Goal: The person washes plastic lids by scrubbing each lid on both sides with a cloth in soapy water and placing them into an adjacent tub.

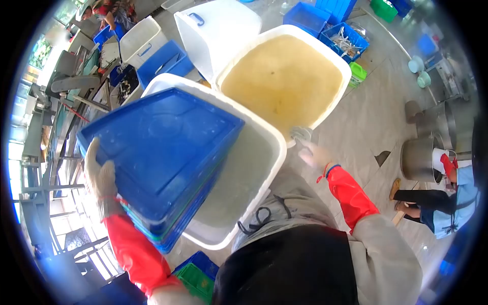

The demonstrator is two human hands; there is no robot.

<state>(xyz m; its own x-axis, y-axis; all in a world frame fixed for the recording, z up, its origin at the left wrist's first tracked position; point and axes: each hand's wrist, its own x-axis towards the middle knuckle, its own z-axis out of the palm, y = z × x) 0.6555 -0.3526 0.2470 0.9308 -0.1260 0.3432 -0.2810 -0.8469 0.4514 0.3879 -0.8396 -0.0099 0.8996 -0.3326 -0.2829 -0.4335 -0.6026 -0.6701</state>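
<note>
"What could go wrong over on the left?"

"Here's my left hand point(101, 175), clamped on the edge of the stack of blue trays point(162, 137), which sits tilted over the near white tub point(281, 147). One corner juts past the rim, so a weak hold there could let the stack tip. Slick plastic could send the top tray sliding, too."

"And across the middle?"

"A slip would splash the cloudy water point(223, 198). Further right, the far white tub point(345, 76) looks nearly full, so a knock could slop it onto the floor point(366, 112)."

"Your other hand?"

"Well apart from the left! My right hand point(316, 155) is at that tub's near corner, fingers at a small greyish thing point(301, 133). Too blurred to tell whether they're closed on it."

"Materials, left to right?"

"Knitted-looking pale glove, glossy red sleeve point(134, 254), then smooth blue plastic, flat-faced with raised edges, green layers peeking out beneath. Rounded white rims next, thick and hard-looking; murky grey water, then opaque amber liquid point(284, 76) flecked with dark specks."
</note>
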